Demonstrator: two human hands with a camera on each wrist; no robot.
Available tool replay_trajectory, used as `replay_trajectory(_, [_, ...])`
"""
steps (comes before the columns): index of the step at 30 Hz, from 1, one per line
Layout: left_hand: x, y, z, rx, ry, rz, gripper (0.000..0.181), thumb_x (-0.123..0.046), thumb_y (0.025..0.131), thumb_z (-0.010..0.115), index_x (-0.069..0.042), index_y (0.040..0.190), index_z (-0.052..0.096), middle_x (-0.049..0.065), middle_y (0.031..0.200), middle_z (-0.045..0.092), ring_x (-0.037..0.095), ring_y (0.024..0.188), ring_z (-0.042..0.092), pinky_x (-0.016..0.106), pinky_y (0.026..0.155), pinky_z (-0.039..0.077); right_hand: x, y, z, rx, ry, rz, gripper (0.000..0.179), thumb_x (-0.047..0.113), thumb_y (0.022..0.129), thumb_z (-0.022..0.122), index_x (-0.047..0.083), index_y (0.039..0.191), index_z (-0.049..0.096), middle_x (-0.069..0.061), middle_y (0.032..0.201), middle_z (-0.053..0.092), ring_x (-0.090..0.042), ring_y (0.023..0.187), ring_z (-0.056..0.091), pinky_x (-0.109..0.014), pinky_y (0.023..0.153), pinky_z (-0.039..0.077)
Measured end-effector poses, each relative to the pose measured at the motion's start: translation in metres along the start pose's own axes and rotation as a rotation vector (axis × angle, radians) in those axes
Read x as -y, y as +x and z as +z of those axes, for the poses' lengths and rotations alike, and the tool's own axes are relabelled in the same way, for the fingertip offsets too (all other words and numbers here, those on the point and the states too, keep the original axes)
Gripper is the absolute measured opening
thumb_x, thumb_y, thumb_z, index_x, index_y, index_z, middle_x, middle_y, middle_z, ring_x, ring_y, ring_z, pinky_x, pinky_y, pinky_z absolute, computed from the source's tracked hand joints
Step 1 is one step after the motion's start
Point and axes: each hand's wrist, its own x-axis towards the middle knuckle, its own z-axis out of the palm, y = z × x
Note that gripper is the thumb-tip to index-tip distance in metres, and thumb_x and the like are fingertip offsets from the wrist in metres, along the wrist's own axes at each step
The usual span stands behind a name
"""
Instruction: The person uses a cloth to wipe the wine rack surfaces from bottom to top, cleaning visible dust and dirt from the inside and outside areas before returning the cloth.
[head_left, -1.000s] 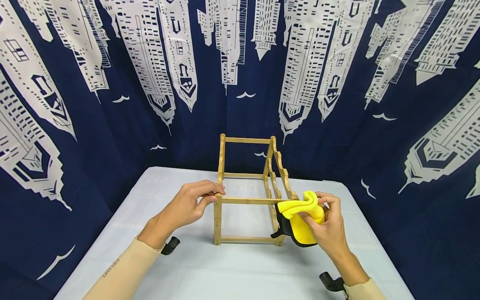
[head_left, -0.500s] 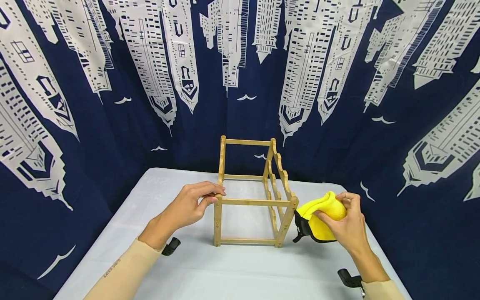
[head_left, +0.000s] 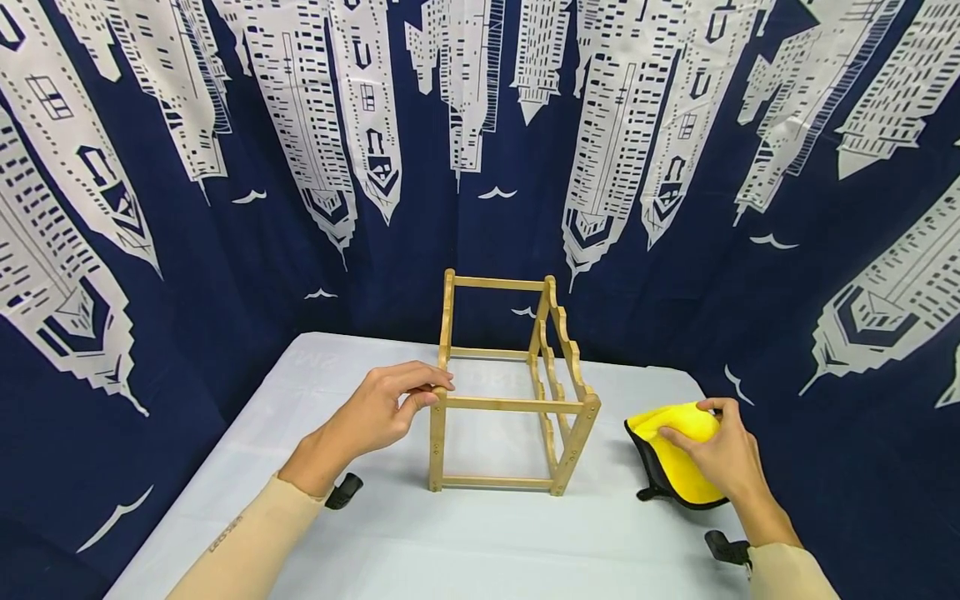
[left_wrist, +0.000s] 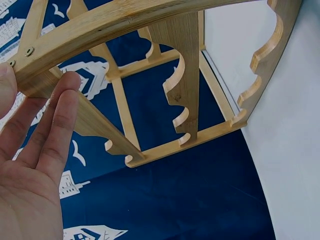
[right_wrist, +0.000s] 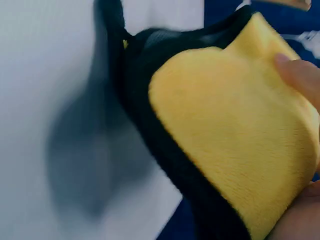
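Note:
A light wooden rack with scalloped rails stands on the table. My left hand pinches its near left top corner between thumb and fingers. In the left wrist view, the fingers of that hand lie against the wood under the top rail. To the right of the rack and apart from it, my right hand pinches a yellow cleaning cloth with a black border. Close up, the cloth bulges in a soft fold, with a black tab at one end. Its shadow falls on the table beside it.
A pale cloth covers the table. Behind and at both sides hangs a dark blue curtain printed with white buildings and birds. Black wrist camera mounts sit at both wrists.
My right hand has carried the yellow cloth away from the rack's near right corner, to the right and toward the table. The left hand and the rack have stayed in place.

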Motion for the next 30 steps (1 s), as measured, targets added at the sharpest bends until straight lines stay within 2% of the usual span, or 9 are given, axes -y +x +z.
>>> replay_trajectory(3, [0.000, 0.000, 0.001, -0.006, -0.002, 0.008, 0.020, -0.003, 0.108, 0.080, -0.012, 0.124, 0.084, 0.007, 0.131, 0.087, 0.019, 0.111, 0.085, 0.035, 0.097, 0.074, -0.020, 0.010, 0.002, 0.043, -0.020, 0.056, 0.103, 0.051, 0.098, 0.095, -0.002, 0.166, 0.037, -0.041, 0.153, 0.055, -0.054, 0.120, 0.068, -0.041, 0.076, 0.063])
replay_trajectory(5, [0.001, 0.000, 0.002, -0.007, -0.003, 0.009, 0.019, -0.003, 0.108, 0.080, -0.012, 0.124, 0.084, 0.006, 0.131, 0.087, 0.019, 0.111, 0.085, 0.034, 0.097, 0.074, -0.035, 0.015, 0.005, 0.073, -0.025, 0.089, 0.107, 0.049, 0.100, 0.093, -0.005, 0.170, 0.033, -0.044, 0.158, 0.049, -0.058, 0.128, 0.062, -0.057, 0.090, 0.066])
replay_trajectory(9, [0.001, -0.002, 0.004, -0.004, 0.003, 0.016, 0.019, -0.003, 0.108, 0.080, -0.012, 0.124, 0.084, 0.004, 0.131, 0.087, 0.019, 0.112, 0.085, 0.032, 0.097, 0.073, -0.066, 0.018, 0.016, 0.116, -0.075, 0.103, 0.114, 0.041, 0.099, 0.093, -0.009, 0.176, 0.026, -0.052, 0.164, 0.036, -0.067, 0.140, 0.045, -0.080, 0.115, 0.050])
replay_trajectory(11, [0.001, -0.002, 0.004, -0.002, 0.006, 0.017, 0.019, -0.004, 0.108, 0.080, -0.012, 0.124, 0.084, 0.003, 0.132, 0.086, 0.018, 0.112, 0.085, 0.031, 0.097, 0.073, -0.078, 0.016, 0.022, 0.129, -0.110, 0.087, 0.115, 0.041, 0.100, 0.091, -0.013, 0.176, 0.024, -0.055, 0.166, 0.031, -0.071, 0.144, 0.038, -0.083, 0.118, 0.042])
replay_trajectory(14, [0.001, -0.003, 0.004, -0.002, 0.005, 0.019, 0.018, -0.004, 0.108, 0.081, -0.012, 0.124, 0.084, 0.003, 0.132, 0.086, 0.019, 0.112, 0.085, 0.030, 0.097, 0.073, -0.090, 0.012, 0.028, 0.155, -0.159, 0.079, 0.117, 0.055, 0.106, 0.081, -0.016, 0.175, 0.020, -0.057, 0.172, 0.017, -0.076, 0.150, 0.026, -0.087, 0.118, 0.034])
replay_trajectory(18, [-0.001, -0.005, 0.003, -0.002, -0.003, 0.015, 0.019, -0.004, 0.108, 0.080, -0.011, 0.125, 0.085, 0.005, 0.132, 0.086, 0.020, 0.114, 0.085, 0.032, 0.098, 0.073, -0.091, 0.005, 0.030, 0.191, -0.207, 0.073, 0.114, 0.073, 0.111, 0.061, -0.011, 0.177, 0.020, -0.052, 0.180, 0.002, -0.079, 0.159, 0.012, -0.091, 0.121, 0.026])
replay_trajectory(22, [-0.001, -0.006, 0.002, -0.003, -0.014, -0.003, 0.021, -0.004, 0.108, 0.080, -0.009, 0.128, 0.085, 0.008, 0.134, 0.086, 0.022, 0.116, 0.086, 0.035, 0.100, 0.073, -0.087, 0.004, 0.029, 0.267, -0.256, 0.033, 0.108, 0.079, 0.114, 0.047, -0.003, 0.180, 0.022, -0.047, 0.183, -0.002, -0.079, 0.164, 0.006, -0.094, 0.127, 0.018])
replay_trajectory(26, [-0.001, -0.008, 0.002, 0.001, -0.023, -0.040, 0.026, -0.007, 0.110, 0.079, -0.012, 0.135, 0.083, 0.002, 0.139, 0.085, 0.020, 0.121, 0.085, 0.035, 0.104, 0.073, -0.084, 0.004, 0.030, 0.367, -0.270, 0.028, 0.108, 0.080, 0.116, 0.037, -0.003, 0.181, 0.014, -0.047, 0.183, -0.006, -0.078, 0.166, 0.001, -0.095, 0.134, 0.007])
replay_trajectory(30, [0.000, -0.014, 0.003, 0.020, -0.004, -0.083, 0.035, -0.013, 0.113, 0.077, -0.018, 0.148, 0.079, -0.003, 0.152, 0.080, 0.021, 0.140, 0.079, 0.044, 0.118, 0.067, -0.083, 0.003, 0.032, 0.362, -0.244, 0.028, 0.109, 0.080, 0.117, 0.037, -0.002, 0.182, 0.009, -0.046, 0.184, -0.007, -0.077, 0.167, -0.001, -0.095, 0.134, 0.001])
